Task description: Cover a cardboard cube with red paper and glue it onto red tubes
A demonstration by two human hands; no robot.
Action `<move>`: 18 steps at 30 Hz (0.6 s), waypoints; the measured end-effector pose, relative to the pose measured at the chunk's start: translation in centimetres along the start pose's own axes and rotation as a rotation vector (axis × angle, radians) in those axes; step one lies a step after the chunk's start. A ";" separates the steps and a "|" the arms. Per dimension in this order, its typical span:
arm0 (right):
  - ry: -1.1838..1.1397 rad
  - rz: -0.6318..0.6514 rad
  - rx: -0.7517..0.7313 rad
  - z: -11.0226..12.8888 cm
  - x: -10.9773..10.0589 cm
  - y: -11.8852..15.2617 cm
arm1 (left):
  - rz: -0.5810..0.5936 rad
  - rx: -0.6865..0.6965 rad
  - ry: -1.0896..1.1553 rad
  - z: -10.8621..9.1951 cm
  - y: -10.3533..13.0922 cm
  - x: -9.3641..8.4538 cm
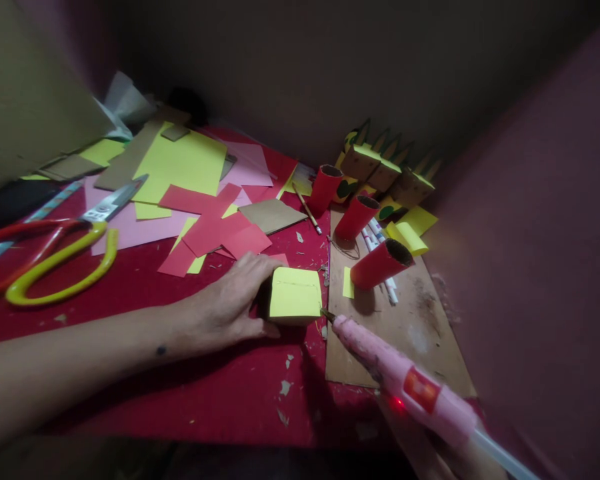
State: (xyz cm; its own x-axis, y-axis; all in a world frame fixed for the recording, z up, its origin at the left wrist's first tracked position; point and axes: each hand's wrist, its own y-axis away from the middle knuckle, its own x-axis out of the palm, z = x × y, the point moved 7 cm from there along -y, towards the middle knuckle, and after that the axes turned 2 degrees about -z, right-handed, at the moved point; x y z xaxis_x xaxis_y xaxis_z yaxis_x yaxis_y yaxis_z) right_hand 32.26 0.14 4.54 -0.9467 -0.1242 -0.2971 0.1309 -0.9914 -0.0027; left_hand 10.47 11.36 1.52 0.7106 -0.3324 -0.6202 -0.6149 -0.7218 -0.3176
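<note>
My left hand [237,300] reaches in from the left and grips the left side of a small box with a yellow top [296,297], its fingers behind and its thumb in front. At the lower right, my right hand [425,443] is wrapped round a pink glue gun [405,380], which hides most of its fingers. The nozzle's tip is at the box's right edge, and a red light glows on the gun's underside. A clear glue stick [503,455] sticks out of its back end.
Scissors [103,217] and paper scraps [215,220] lie at the left. Red tubes [383,263] stand on a cardboard sheet [415,333] at the right, with yellow-topped boxes [385,175] behind. A pencil [307,210] lies near the tubes.
</note>
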 end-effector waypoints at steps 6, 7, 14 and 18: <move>0.026 0.003 -0.010 0.9 0.6 0.8 | -0.015 0.040 0.014 0.1 0.0 0.2; 0.031 0.000 -0.015 1.0 0.7 0.9 | -0.019 0.047 0.015 0.2 0.0 0.2; 0.058 0.008 -0.020 -0.3 0.4 0.5 | -0.009 0.014 0.005 -0.1 -0.2 0.0; 0.071 0.063 -0.053 -1.9 0.6 1.6 | -0.001 0.008 0.013 -0.5 -0.2 -0.1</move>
State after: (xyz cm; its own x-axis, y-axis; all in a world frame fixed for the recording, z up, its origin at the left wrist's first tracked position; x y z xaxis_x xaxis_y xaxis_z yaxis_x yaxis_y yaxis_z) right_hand 32.41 -1.40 2.56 -0.9132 -0.1813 -0.3649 0.2070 -0.9778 -0.0322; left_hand 10.70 11.26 2.01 0.7157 -0.3396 -0.6102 -0.6169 -0.7171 -0.3244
